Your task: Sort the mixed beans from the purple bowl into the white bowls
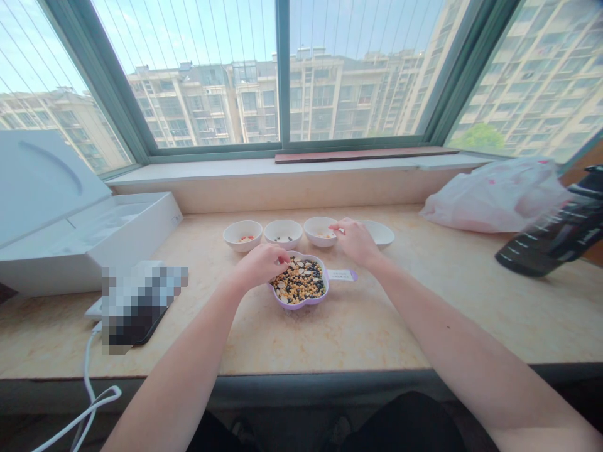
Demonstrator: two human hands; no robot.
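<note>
A purple-rimmed dish [301,306] with a labelled handle holds a mix of black beans, yellow kernels and pale flat seeds [301,284]. Over its upper left part is my left hand [264,263], fingertips pinched together at the seeds; what they grip is too small to name. My right hand [353,238] reaches to the right rim of the third white bowl [320,232], its fingers closed in a pinch whose contents I cannot make out. That bowl has a few pale bits inside. The leftmost bowl [242,236] contains reddish bits, the second bowl [283,234] a few dark ones. My right hand partly covers the rightmost bowl [380,233].
At left stand an open white box [136,213] and a pixelated dark device [141,307] near a white cable [89,364]. To the right lie a plastic bag [490,194] and a tilted dark bottle [546,232]. Windows rise behind the counter [358,339].
</note>
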